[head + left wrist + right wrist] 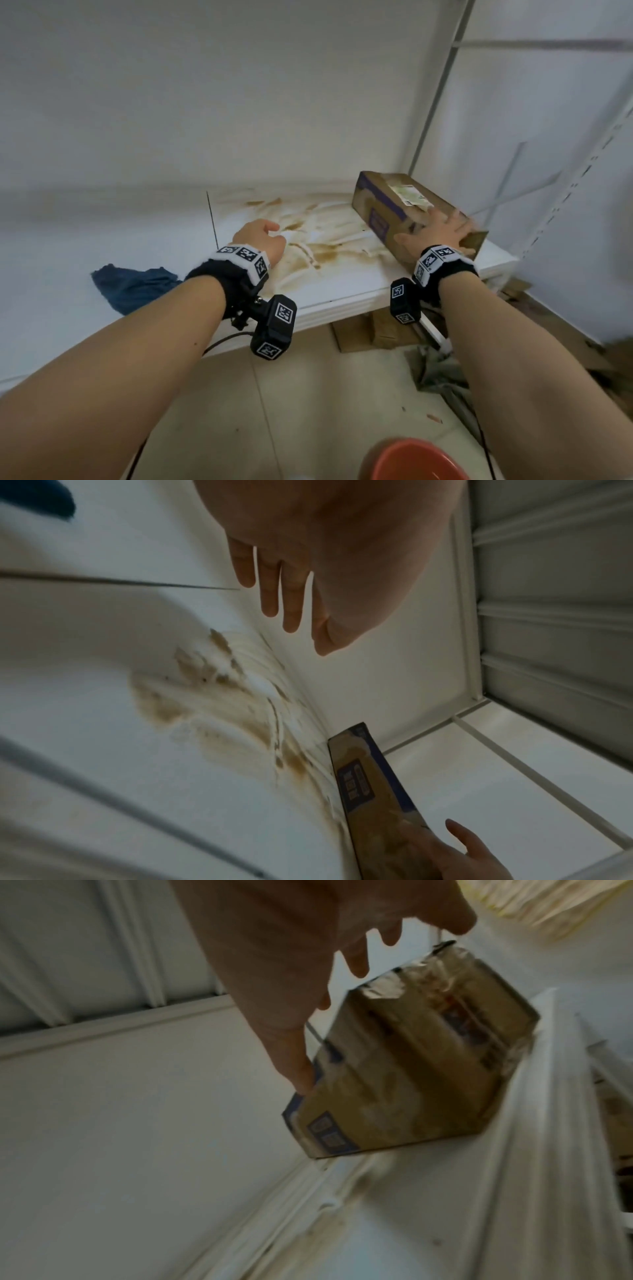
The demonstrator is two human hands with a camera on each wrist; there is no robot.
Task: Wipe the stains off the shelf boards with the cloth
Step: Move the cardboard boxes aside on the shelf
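Only the head view is showing the blue cloth (132,287) lying left of the loosely curled, empty left hand (261,238), while the right hand (442,230) is pressing spread fingers onto the cardboard box (394,205), its label unreadable.

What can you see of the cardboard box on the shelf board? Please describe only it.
The cardboard box is long and brown, with blue printed panels, a white label on top and shiny tape at one end. It looks worn. It lies on the stained shelf board, at its right end. The right hand rests on its near end, fingers spread.
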